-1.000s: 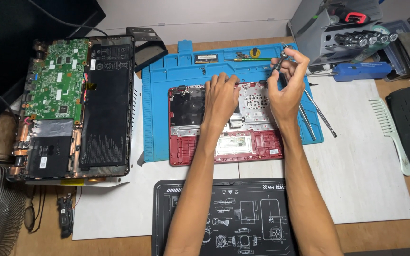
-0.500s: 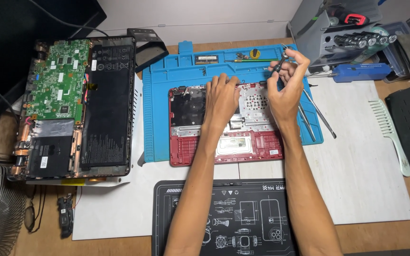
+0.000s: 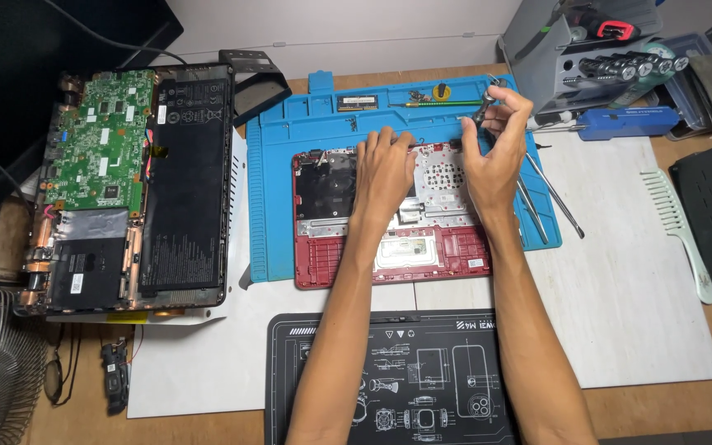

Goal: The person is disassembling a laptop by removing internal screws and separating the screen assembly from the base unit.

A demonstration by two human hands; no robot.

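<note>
Grey tool box [image 3: 554, 49] at far right corner of surface: black and silver tools inside. Blue mat [image 3: 290, 165] in middle of surface holds red laptop shell [image 3: 323, 264]. Left hand [image 3: 382, 173] flat on shell, fingers spread, gripping nothing. Right hand [image 3: 492, 144] at shell's far edge, fingers pinched tight on small screwdriver [image 3: 482, 111]. Open black laptop [image 3: 133, 189] with green board at left edge. Black mat [image 3: 405, 371] at near edge. Wooden surface [image 3: 669, 412], white wall behind.
</note>
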